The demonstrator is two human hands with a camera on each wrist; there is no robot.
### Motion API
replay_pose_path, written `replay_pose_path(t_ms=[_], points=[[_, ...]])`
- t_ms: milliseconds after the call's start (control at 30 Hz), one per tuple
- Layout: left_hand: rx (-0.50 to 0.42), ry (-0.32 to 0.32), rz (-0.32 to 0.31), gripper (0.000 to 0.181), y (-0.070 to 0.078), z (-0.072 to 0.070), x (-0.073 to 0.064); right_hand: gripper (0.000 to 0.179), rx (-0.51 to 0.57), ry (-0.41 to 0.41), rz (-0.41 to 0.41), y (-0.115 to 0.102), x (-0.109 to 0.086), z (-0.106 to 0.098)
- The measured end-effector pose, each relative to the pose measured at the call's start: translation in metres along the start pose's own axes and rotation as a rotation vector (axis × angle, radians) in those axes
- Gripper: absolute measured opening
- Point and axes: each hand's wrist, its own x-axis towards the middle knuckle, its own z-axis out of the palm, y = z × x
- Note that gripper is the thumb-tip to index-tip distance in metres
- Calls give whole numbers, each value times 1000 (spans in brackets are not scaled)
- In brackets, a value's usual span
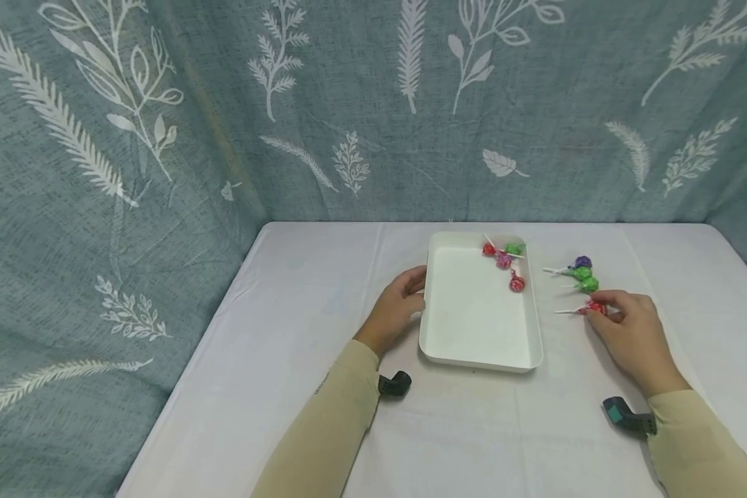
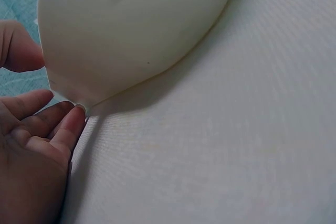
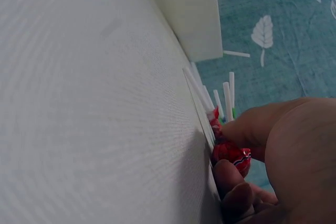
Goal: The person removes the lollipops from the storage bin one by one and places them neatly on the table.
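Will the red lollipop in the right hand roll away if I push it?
The red lollipop may roll a bit, since its head looks round. Its straight stick might make it swing in a curve instead of rolling far. The shiny wrapper could feel slippery.

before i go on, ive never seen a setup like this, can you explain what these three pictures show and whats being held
There is no robot here: these are a person's own left hand and right hand. The wide picture comes from a head-worn camera; the close ones come from wrist cameras. On the white-covered table stands a white tray with wrapped lollipops toward its far right corner. To its right are a purple lollipop, two green lollipops and a red lollipop. The right hand pinches the red one; the left hand touches the tray's left side.
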Motion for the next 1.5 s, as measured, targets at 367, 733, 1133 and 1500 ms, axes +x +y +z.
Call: replay_pose_path(t_ms=[367,733,1133,1500], points=[[13,-4,-13,71,0,0,1,38,55,42,22,3,-2,1],[-18,-5,3,73,-2,-5,0,45,112,98,113,-9,-2,-7],[4,-8,-14,73,0,-5,-1,37,171,269,97,-42,-10,-13],[23,3,-9,72,0,-4,-1,24,259,218,-225,-101,-8,-4]])
